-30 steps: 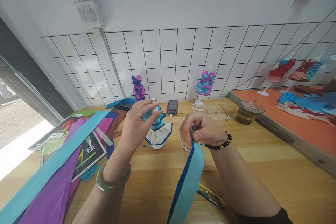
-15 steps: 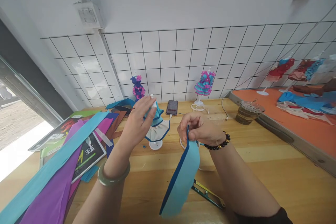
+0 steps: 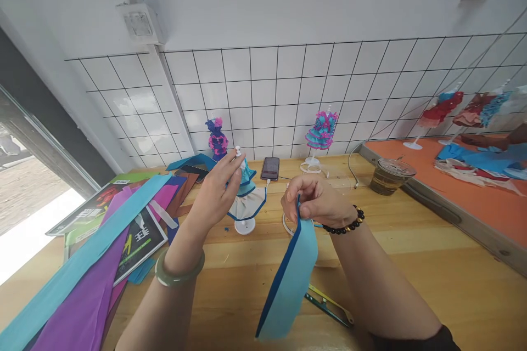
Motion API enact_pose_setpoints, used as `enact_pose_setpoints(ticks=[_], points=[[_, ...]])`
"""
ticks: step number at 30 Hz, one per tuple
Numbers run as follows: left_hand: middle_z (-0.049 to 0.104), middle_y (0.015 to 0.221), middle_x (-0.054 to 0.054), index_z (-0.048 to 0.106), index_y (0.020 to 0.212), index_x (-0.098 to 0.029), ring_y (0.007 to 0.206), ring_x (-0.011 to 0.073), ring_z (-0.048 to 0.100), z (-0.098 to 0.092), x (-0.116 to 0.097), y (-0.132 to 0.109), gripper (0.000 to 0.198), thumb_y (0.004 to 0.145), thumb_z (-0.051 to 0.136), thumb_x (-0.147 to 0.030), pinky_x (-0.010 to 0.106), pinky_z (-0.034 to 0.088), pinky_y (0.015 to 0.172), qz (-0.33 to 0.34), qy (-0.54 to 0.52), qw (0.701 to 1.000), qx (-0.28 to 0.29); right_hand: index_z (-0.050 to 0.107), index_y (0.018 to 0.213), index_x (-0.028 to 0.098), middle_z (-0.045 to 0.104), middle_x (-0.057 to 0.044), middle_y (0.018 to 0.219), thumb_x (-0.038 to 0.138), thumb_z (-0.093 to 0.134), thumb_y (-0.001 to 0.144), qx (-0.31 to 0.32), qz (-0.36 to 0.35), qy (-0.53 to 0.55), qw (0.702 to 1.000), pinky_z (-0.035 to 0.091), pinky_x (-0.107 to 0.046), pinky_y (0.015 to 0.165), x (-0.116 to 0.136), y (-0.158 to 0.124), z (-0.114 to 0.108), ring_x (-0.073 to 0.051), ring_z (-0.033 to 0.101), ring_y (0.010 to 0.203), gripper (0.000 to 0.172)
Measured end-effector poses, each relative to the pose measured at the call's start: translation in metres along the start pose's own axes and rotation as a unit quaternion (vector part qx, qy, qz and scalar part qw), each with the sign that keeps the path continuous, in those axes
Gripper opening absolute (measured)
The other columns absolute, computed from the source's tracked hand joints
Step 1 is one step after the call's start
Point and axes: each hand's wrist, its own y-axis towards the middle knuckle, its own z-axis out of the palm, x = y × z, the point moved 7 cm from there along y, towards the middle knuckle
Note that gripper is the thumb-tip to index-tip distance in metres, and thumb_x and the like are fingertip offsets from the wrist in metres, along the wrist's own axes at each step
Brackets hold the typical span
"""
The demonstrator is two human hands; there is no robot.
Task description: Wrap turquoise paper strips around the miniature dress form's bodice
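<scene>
Between the thumb and fingers of my right hand (image 3: 310, 200) is the top end of a light-blue strip (image 3: 290, 279) with a dark-blue edge, perhaps crepe paper or cloth. The strip hangs down over the table. My left hand (image 3: 220, 189) has its fingers stretched out beside a small white dress form (image 3: 245, 226). Its fingertips overlap the form's top; whether they touch it I cannot tell. On the form is a miniature dress (image 3: 249, 205), blue above, with a cream skirt trimmed in dark blue. Under the hanging strip lies a yellow-and-green cutter-like tool (image 3: 329, 305).
Magazines (image 3: 144, 241) and purple and blue strips (image 3: 82, 285) cover the table's left side. A phone (image 3: 270, 168) on a cable lies near the wall. Another dressed form (image 3: 321, 131) stands at the back. A lidded cup (image 3: 389, 178) sits beside the orange table (image 3: 444, 192), where another person's hand shows.
My right hand and the hanging strip have shifted slightly to the right. My left hand stays almost where it was, by the dress form.
</scene>
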Motion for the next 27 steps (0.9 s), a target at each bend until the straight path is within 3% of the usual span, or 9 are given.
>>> enact_pose_setpoints(ticks=[16, 22, 27], points=[[0.047, 0.142, 0.012, 0.051, 0.132, -0.021, 0.133, 0.0246, 0.040, -0.006, -0.017, 0.000, 0.042, 0.094, 0.033, -0.022, 0.041, 0.035, 0.107, 0.052, 0.084, 0.995, -0.007, 0.068, 0.086, 0.019, 0.067, 0.000, 0.065, 0.027, 0.080, 0.068, 0.017, -0.004, 0.006, 1.000, 0.048, -0.020, 0.049, 0.000, 0.000, 0.002, -0.009, 0.061, 0.056, 0.023], [0.047, 0.137, 0.015, 0.045, 0.135, -0.016, 0.130, 0.0251, 0.040, 0.002, -0.024, 0.000, 0.043, 0.096, 0.030, -0.022, 0.043, 0.037, 0.104, 0.087, 0.139, 0.986, 0.010, 0.068, 0.090, 0.019, 0.068, 0.001, 0.067, 0.024, 0.077, 0.072, 0.036, -0.026, 0.010, 0.999, 0.048, -0.018, 0.051, 0.001, 0.000, 0.004, -0.008, 0.062, 0.058, 0.021], [0.054, 0.122, 0.015, 0.055, 0.127, -0.016, 0.115, 0.0257, 0.047, -0.002, -0.028, 0.001, 0.037, 0.094, 0.040, -0.024, 0.042, 0.041, 0.096, 0.106, 0.150, 0.982, -0.036, 0.068, 0.090, 0.018, 0.069, 0.000, 0.068, 0.023, 0.078, 0.071, 0.036, -0.030, 0.022, 0.999, 0.049, -0.019, 0.053, 0.001, 0.000, 0.004, -0.008, 0.063, 0.059, 0.021]])
